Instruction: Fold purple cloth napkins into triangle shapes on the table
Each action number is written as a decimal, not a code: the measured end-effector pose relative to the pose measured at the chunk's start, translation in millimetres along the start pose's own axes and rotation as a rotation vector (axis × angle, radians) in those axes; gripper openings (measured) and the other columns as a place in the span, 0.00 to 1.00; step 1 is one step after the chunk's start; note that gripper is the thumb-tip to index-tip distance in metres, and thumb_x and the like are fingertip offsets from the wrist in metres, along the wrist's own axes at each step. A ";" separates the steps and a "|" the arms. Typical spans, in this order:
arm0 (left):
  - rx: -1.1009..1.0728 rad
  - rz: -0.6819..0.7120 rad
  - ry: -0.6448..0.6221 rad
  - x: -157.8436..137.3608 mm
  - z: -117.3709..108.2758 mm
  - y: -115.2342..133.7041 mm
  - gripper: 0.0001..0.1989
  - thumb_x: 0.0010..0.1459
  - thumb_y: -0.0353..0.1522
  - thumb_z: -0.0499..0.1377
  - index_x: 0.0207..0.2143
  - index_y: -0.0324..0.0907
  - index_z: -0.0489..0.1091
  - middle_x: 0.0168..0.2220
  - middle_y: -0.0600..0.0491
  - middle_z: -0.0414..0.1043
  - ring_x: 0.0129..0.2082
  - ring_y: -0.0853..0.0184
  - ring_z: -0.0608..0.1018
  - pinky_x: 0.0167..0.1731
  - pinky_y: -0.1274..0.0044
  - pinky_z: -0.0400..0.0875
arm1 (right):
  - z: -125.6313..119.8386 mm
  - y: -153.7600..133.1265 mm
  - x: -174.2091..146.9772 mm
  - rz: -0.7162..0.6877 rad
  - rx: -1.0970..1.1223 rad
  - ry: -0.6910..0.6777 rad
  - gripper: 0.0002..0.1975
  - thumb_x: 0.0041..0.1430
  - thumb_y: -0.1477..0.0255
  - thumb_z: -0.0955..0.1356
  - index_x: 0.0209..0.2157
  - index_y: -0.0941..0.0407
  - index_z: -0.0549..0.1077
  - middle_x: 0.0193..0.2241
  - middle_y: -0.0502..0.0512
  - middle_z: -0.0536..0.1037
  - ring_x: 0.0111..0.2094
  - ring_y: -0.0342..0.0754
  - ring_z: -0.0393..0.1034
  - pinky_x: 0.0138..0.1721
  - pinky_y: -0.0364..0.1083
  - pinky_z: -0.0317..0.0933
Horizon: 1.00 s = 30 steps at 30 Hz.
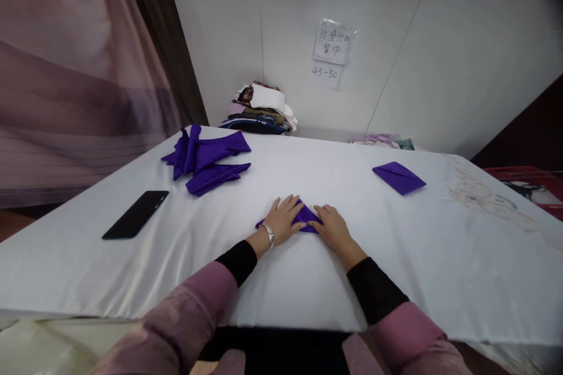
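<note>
A small folded purple cloth napkin lies on the white-covered table in front of me, partly hidden under my hands. My left hand, with a silver bracelet at the wrist, rests flat across its left part, fingers spread. At the napkin's right corner, the thumb and fingers of my right hand pinch the edge. Farther right lies another purple napkin, folded into a flat pointed shape. Several loose purple napkins lie in a crumpled heap at the back left.
A black phone lies on the left of the white tablecloth. Behind the table's far edge, a pile of clothes stands against the wall. Paper signs hang above. A red crate is beyond the right edge; a curtain hangs left.
</note>
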<state>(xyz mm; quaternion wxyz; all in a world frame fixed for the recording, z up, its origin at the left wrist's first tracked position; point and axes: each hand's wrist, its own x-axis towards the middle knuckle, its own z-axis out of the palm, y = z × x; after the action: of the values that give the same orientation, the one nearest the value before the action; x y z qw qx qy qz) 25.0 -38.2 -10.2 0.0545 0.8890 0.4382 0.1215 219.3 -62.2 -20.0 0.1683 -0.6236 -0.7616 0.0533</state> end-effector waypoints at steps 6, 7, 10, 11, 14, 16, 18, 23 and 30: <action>0.024 0.009 -0.111 -2.4 17.1 -1.5 0.34 0.58 0.52 0.42 0.60 0.42 0.52 0.64 0.45 0.45 0.63 0.58 0.48 0.58 0.56 0.41 | 8.0 5.2 0.5 -0.105 0.052 0.075 0.23 0.58 0.62 0.63 0.53 0.57 0.65 0.55 0.62 0.65 0.56 0.56 0.55 0.54 0.55 0.51; 0.028 0.009 -0.109 -2.9 18.6 -2.6 0.34 0.58 0.52 0.42 0.60 0.42 0.52 0.64 0.45 0.45 0.63 0.58 0.48 0.59 0.56 0.41 | 8.0 2.0 0.8 -0.138 0.064 0.084 0.23 0.60 0.63 0.62 0.54 0.58 0.64 0.56 0.62 0.63 0.58 0.56 0.52 0.55 0.56 0.48; 0.041 0.023 -0.092 -3.4 22.2 -5.3 0.32 0.59 0.50 0.42 0.61 0.43 0.49 0.64 0.46 0.46 0.63 0.58 0.48 0.58 0.56 0.40 | 6.8 -15.2 1.7 -0.268 0.094 0.072 0.27 0.62 0.61 0.59 0.59 0.57 0.56 0.60 0.61 0.56 0.62 0.55 0.44 0.59 0.59 0.40; 0.050 0.034 -0.088 -3.3 23.4 -6.1 0.31 0.59 0.48 0.42 0.61 0.44 0.48 0.64 0.47 0.46 0.63 0.58 0.47 0.58 0.56 0.40 | 6.8 -22.1 1.9 -0.313 0.097 0.048 0.29 0.62 0.59 0.58 0.60 0.57 0.53 0.61 0.61 0.54 0.62 0.54 0.42 0.59 0.59 0.39; 0.088 0.070 -0.097 -2.6 27.1 -8.7 0.29 0.60 0.43 0.45 0.62 0.46 0.47 0.64 0.48 0.47 0.64 0.58 0.46 0.58 0.56 0.40 | 9.9 -38.4 2.1 -0.393 0.077 -0.063 0.35 0.60 0.53 0.57 0.62 0.58 0.48 0.63 0.60 0.49 0.64 0.53 0.37 0.61 0.57 0.35; 0.107 0.078 -0.100 -2.3 28.9 -10.0 0.29 0.60 0.43 0.45 0.62 0.46 0.47 0.64 0.47 0.46 0.64 0.58 0.45 0.58 0.56 0.40 | 13.5 -42.3 1.7 -0.380 0.059 -0.129 0.37 0.59 0.52 0.57 0.63 0.59 0.47 0.63 0.60 0.47 0.64 0.53 0.35 0.61 0.57 0.35; 0.113 0.079 -0.092 -2.2 29.8 -10.6 0.29 0.60 0.43 0.45 0.62 0.46 0.46 0.64 0.48 0.45 0.64 0.58 0.44 0.58 0.57 0.41 | 16.8 -40.8 0.7 -0.346 0.045 -0.168 0.38 0.59 0.51 0.56 0.63 0.60 0.45 0.63 0.60 0.45 0.64 0.52 0.34 0.61 0.57 0.35; 0.099 0.061 -0.079 -2.4 29.5 -9.4 0.30 0.59 0.47 0.44 0.62 0.45 0.47 0.64 0.48 0.47 0.64 0.58 0.46 0.58 0.57 0.40 | 20.6 -27.3 -5.8 -0.307 0.016 -0.173 0.37 0.59 0.52 0.56 0.63 0.58 0.42 0.63 0.59 0.44 0.64 0.51 0.35 0.61 0.57 0.35; 0.047 0.027 -0.097 -0.2 26.8 -7.1 0.35 0.57 0.53 0.41 0.61 0.44 0.49 0.64 0.47 0.46 0.63 0.57 0.48 0.58 0.56 0.41 | 15.7 -3.3 -22.8 -0.288 0.018 -0.181 0.35 0.60 0.53 0.56 0.63 0.57 0.46 0.63 0.59 0.46 0.64 0.53 0.36 0.60 0.59 0.36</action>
<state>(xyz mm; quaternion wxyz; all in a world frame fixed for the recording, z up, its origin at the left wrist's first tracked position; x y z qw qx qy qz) 26.5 -33.8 -37.5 0.0531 0.9006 0.4259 0.0688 214.9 -83.0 -38.1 0.1105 -0.4991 -0.8546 0.0915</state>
